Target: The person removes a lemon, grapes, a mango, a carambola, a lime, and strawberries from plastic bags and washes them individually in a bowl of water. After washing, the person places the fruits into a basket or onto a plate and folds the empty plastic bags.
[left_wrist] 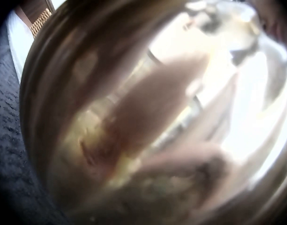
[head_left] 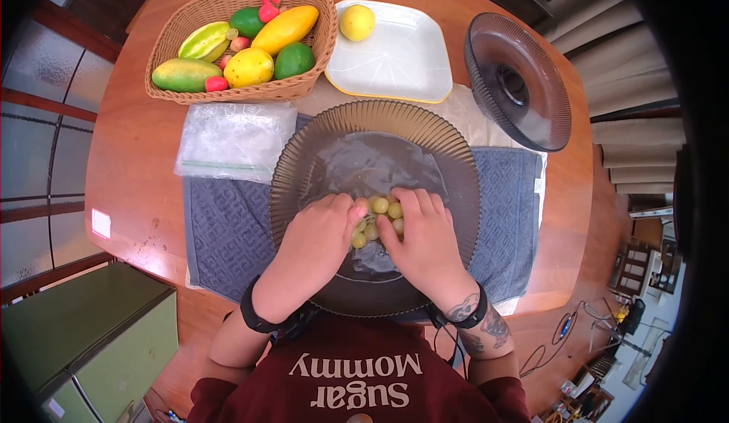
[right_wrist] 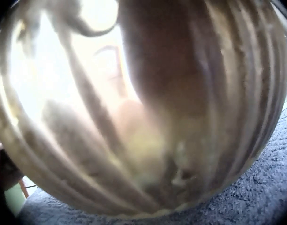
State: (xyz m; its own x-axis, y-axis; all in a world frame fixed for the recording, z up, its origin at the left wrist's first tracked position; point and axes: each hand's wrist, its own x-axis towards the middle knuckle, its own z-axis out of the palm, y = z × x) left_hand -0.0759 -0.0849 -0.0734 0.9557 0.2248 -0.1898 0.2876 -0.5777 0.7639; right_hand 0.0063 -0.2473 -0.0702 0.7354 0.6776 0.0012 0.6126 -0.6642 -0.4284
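Here's the left hand (head_left: 315,232) and right hand (head_left: 427,235), part-closed, gripping green grapes (head_left: 370,232) in the ribbed glass bowl (head_left: 372,117); fingertips half hidden, wrist views blurred!

And here, right in the middle, grapes (head_left: 359,239): pale yellow-green, small, round and smooth, whole as far as visible, several showing and some partly hidden. Packed close, touching one another, in a loose little clump. Sitting inside the big bowl (head_left: 288,149), near its centre, over a shiny, wavy surface, apparently water. Now to the bowl itself: wide, round, upright, see-through, smoky brown, with ribbed sides flaring up to a scalloped rim. Resting on a blue-grey towel (head_left: 505,210). Over to the wrist views: ribbed wall curving large across both, bright with glare, with blurred yellow-green showing through, too soft for counting single grapes.
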